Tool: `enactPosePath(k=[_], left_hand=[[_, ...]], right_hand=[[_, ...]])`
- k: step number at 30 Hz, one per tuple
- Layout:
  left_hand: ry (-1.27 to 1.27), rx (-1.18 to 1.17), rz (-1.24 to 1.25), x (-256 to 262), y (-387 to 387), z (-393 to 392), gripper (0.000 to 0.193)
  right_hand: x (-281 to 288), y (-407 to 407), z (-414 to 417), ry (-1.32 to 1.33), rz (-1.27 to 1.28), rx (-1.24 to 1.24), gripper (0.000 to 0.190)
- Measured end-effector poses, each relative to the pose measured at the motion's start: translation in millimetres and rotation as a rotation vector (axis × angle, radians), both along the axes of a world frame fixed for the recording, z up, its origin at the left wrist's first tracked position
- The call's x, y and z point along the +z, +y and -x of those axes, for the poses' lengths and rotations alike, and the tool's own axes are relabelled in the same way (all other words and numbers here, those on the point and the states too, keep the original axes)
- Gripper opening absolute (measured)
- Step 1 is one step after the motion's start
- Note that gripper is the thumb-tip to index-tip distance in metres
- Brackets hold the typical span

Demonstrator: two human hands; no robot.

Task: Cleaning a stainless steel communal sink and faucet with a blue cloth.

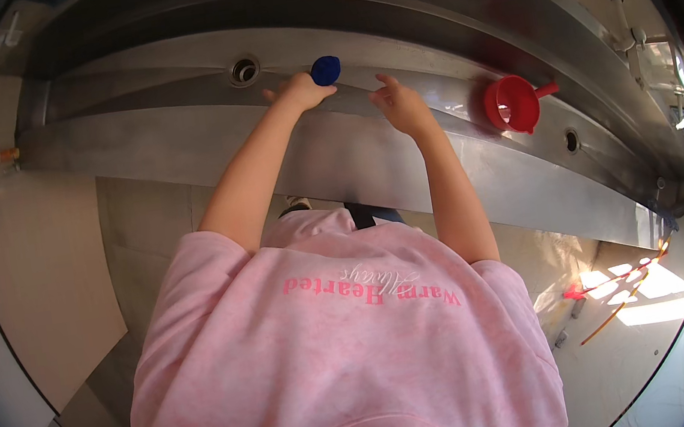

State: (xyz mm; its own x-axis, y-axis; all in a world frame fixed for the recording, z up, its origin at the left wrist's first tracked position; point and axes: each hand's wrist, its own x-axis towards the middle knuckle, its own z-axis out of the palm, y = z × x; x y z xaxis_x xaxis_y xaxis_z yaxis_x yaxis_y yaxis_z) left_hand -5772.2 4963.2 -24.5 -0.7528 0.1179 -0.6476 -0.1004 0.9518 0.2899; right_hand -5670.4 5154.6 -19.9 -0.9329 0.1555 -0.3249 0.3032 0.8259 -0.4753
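Note:
A long stainless steel trough sink [347, 151] spans the space before me. My left hand [300, 92] reaches over its basin, with a small dark blue object [326, 70], perhaps a cloth or scrubber, against the palm side; its thumb and fingers are spread, and whether it grips the object is unclear. To the right, my right hand [397, 102] hovers above the basin with fingers apart, touching nothing visible. A red plastic dipper [512, 105] with a short handle rests in the basin further right, its opening facing up.
One round drain [244, 71] lies beyond my left hand, another drain [571, 141] right of the dipper. Pipes and a tap-like fitting [636, 38] are on the right wall. Thin yellow and red sticks [628, 294] lie at lower right, in sunlight.

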Motion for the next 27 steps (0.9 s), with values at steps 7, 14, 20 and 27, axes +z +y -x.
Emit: enactPosePath(k=[7,14,20,27], left_hand=[[0.111,-0.141,-0.602,21.8,-73.5,-37.5,0.071],[-0.17,0.34,-1.17,33.3,-152.9,-47.3,0.031],[-0.461,0.797,-1.447,3.8,-207.8,-46.6,0.013],[-0.369,0.871,-1.331,6.7,-226.6,-49.1,0.012]], right_hand=[[5.3,-97.4,12.1,0.188,0.927,-0.341,0.041],[25.4,-148.5,-0.7,0.02,1.377,-0.456,0.036],[27.4,-168.0,-23.6,0.061,1.414,-0.455,0.033],[29.7,-162.1,-39.0,0.079,1.264,-0.71,0.027]])
